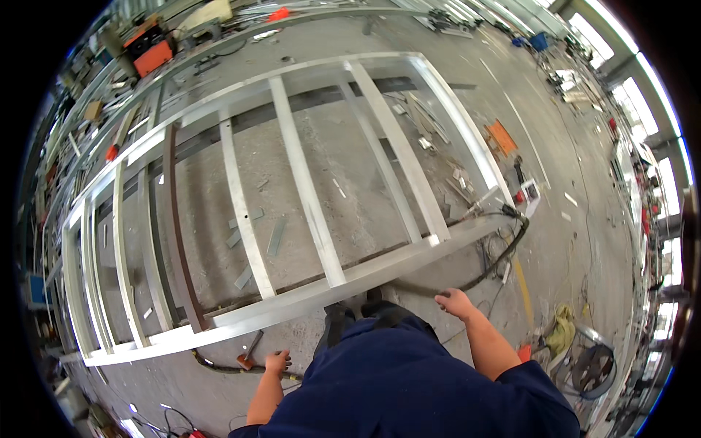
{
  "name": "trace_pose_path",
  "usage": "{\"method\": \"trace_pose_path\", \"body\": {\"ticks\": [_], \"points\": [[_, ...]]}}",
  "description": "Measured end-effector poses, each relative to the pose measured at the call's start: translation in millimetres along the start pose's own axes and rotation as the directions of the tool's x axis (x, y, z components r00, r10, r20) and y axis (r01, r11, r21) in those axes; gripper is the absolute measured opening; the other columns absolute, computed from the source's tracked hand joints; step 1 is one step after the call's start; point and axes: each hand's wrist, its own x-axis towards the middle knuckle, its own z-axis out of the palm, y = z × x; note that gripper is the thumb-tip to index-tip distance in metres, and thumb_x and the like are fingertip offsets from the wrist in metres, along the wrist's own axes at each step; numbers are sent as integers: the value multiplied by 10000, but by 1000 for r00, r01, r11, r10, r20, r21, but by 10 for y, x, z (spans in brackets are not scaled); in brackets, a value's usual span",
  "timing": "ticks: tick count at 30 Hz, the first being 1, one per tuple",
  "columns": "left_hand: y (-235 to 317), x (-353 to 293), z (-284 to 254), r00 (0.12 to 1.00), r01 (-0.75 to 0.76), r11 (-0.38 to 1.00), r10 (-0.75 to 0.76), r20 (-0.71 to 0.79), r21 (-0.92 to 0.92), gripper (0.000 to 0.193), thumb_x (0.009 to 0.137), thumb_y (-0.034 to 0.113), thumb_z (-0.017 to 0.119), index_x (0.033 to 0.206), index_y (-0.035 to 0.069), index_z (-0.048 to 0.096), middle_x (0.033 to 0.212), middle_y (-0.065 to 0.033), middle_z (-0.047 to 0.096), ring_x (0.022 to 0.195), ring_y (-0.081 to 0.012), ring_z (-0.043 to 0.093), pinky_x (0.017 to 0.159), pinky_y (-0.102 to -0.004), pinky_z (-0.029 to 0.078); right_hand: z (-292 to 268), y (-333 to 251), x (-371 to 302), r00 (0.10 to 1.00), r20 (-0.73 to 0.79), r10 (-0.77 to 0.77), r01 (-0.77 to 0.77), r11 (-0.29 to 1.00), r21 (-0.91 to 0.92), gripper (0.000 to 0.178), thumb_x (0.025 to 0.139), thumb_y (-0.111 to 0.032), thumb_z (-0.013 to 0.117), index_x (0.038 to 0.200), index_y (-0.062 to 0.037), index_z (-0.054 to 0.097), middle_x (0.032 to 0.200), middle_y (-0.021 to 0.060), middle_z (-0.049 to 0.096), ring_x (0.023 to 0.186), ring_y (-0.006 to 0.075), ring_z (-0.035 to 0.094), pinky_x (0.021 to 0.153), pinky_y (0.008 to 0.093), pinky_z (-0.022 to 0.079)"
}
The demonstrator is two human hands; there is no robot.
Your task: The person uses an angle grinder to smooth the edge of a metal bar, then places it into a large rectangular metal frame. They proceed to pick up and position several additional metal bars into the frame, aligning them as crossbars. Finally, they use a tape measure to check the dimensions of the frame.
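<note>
A large frame of silver metal bars (380, 264) lies in front of me, its near long rail running just ahead of my feet. Several crossbars span it, among them a dark brown one (177, 226). My left hand (277, 363) hangs low beside my body, fingers loosely bent and apart, holding nothing that I can see. Nearest to it on the floor are a hammer-like tool (250, 352) and a dark hose (230, 369). Out to the right, my right hand (454, 303) is held near the frame's rail without touching it. Its fingers are loosely curled, with nothing visible in them.
The dark hose (498, 260) also runs by the frame's near right corner. An orange metal piece (501, 137) lies beyond the right end. A round black fan-like item (593, 369) stands at lower right. Orange equipment (152, 57) and metal stock fill the far left.
</note>
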Motion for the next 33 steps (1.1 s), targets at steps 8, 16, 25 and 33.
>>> {"method": "trace_pose_path", "body": {"ticks": [8,16,25,33], "points": [[262,-155,153,997,-78,992,77,11,100,391,897,285,701,1155,-3,645,893,-77,689,694,-161,641,577,-286,460,29,904,54,992,53,112,-114,993,29,485,850,-331,699,1157,44,673,944,146,719,770,222,694,653,343,553],[89,-824,468,972,-121,993,119,-201,1,395,915,282,676,1180,-9,631,935,-99,695,714,-186,662,615,-306,492,-386,1572,1004,961,171,217,-233,969,80,365,874,-308,697,1038,18,685,869,79,673,702,179,637,586,326,521],[-486,-2008,1580,967,4,927,91,-236,374,458,853,345,716,1100,-40,709,964,-171,724,792,-217,694,756,-354,555,-805,1191,1699,951,310,-5,-120,917,381,272,924,-240,661,998,17,611,768,46,569,621,143,533,528,311,438],[-1141,-2154,1831,927,33,996,0,-375,82,449,859,350,712,1107,-25,716,930,-164,735,800,-209,708,755,-353,552,-693,1209,1825,919,386,77,-104,993,50,358,923,-301,658,1081,17,609,882,106,650,690,213,630,608,344,523]]}}
